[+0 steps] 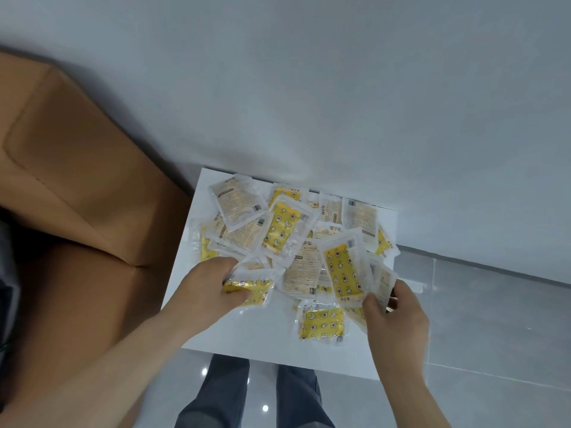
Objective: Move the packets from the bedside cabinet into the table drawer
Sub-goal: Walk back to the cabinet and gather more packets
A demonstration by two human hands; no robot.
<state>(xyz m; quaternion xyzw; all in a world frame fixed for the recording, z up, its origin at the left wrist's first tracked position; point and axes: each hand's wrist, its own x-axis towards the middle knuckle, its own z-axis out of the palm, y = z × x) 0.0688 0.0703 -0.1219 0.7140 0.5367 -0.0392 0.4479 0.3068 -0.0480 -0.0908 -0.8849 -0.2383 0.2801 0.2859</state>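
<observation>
Several clear packets with yellow star-and-moon prints lie heaped on the white bedside cabinet top [247, 332]. My left hand [207, 288] grips a small bunch of packets [250, 284] at the heap's near left side. My right hand [395, 316] pinches the lower edge of a few packets [346, 270] at the near right, one of them lifted and tilted up. A single yellow packet [321, 322] lies flat between my hands near the front. The table drawer is not in view.
A tan padded headboard and bed side [77, 196] stand close on the left of the cabinet. A white wall [309, 88] backs it. Grey tiled floor [494, 319] spreads to the right, and my trouser legs [222, 393] are below the front edge.
</observation>
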